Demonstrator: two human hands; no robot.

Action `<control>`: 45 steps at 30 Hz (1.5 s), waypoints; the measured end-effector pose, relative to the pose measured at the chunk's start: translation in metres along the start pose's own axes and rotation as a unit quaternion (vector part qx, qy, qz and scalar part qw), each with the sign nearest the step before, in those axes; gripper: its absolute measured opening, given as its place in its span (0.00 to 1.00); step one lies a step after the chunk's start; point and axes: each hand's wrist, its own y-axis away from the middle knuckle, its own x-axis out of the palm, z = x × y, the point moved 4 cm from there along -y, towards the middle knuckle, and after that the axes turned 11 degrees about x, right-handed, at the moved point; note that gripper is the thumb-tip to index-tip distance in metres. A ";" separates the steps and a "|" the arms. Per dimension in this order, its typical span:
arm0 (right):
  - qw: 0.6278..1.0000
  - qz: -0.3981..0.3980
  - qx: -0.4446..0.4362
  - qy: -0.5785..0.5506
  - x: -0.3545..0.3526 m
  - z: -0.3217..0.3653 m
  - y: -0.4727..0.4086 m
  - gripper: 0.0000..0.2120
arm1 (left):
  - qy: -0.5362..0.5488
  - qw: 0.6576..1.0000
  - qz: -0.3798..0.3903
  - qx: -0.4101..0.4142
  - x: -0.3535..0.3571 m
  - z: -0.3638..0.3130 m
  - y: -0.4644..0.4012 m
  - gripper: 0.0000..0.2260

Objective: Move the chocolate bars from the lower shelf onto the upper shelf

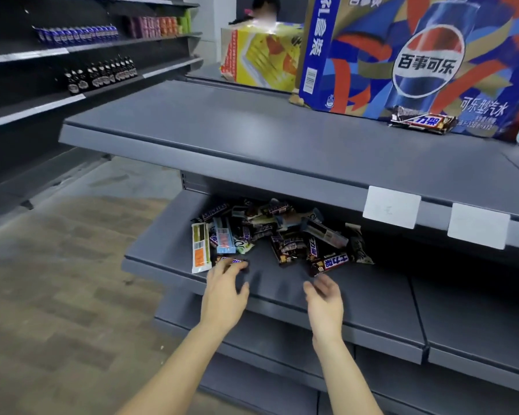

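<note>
Left hand (225,290) touches a near bar (229,261), grip unclear. Right hand (325,298) open, empty. Loose pile (282,232) may slide off the lower shelf (372,298).

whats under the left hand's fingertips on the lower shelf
A dark Snickers bar lies under the left hand fingertips, on the lower shelf. Its near end is covered, so any grip cannot be seen.
</note>
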 end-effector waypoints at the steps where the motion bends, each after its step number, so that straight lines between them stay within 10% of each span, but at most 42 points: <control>1: 1.000 -0.012 -0.001 0.012 0.000 0.004 -0.008 0.20 | -0.015 1.000 -0.004 0.003 0.000 0.004 -0.004 0.20; 7: 0.968 -0.139 -0.061 0.201 0.008 0.033 -0.036 0.41 | -0.101 0.995 -0.013 0.006 -0.005 0.037 -0.042 0.29; 12: 0.926 -0.167 -0.096 0.324 0.015 0.033 -0.047 0.36 | -0.180 0.983 0.048 -0.001 0.008 0.056 -0.048 0.30; 28: 0.967 -0.237 -0.081 0.045 -0.001 0.014 -0.033 0.15 | -0.081 0.994 0.052 0.056 0.017 0.049 -0.051 0.15; 34: 0.960 -0.278 -0.033 0.007 0.021 0.012 -0.036 0.18 | -0.137 0.986 0.089 0.010 0.022 0.031 -0.059 0.27; 40: 0.977 -0.202 -0.052 0.039 0.054 0.002 -0.014 0.24 | -0.193 0.975 0.109 -0.004 0.025 0.019 -0.068 0.28; 45: 0.978 -0.053 -0.128 0.155 0.066 -0.006 0.000 0.10 | -0.039 0.997 0.056 0.026 0.027 0.013 -0.063 0.24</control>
